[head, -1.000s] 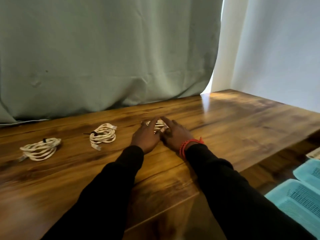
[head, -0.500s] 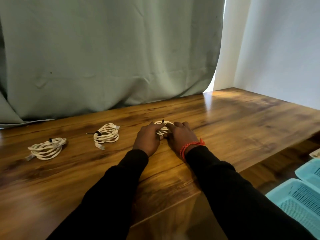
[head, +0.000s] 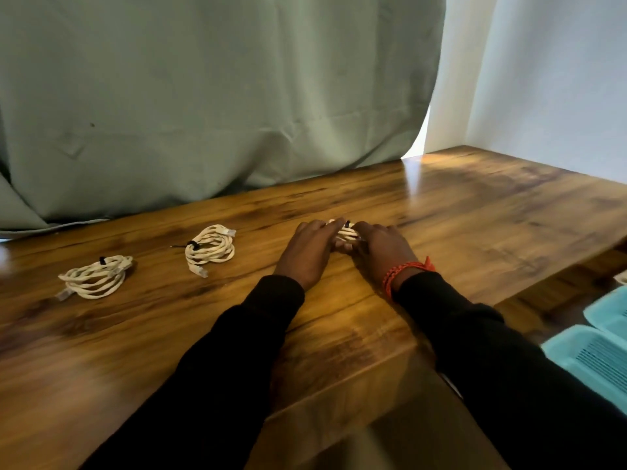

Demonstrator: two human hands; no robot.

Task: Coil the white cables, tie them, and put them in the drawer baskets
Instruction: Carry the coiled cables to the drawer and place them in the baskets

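Observation:
Three coiled white cables lie on the wooden table (head: 475,215). The left coil (head: 95,277) and the middle coil (head: 209,248) each carry a black tie and lie untouched. The third coil (head: 346,233) sits between my hands and is mostly hidden by them; a black tie shows at its top. My left hand (head: 307,253) grips its left side with curled fingers, and my right hand (head: 383,250), with a red wrist band, grips its right side.
A grey-green curtain (head: 220,96) hangs along the table's far edge. Turquoise perforated baskets (head: 592,359) sit below the table at the lower right. A white wall stands at the right.
My hands have closed in over the third coil and lifted it slightly, covering more of it. The other two coils have not moved; the camera shifted a little.

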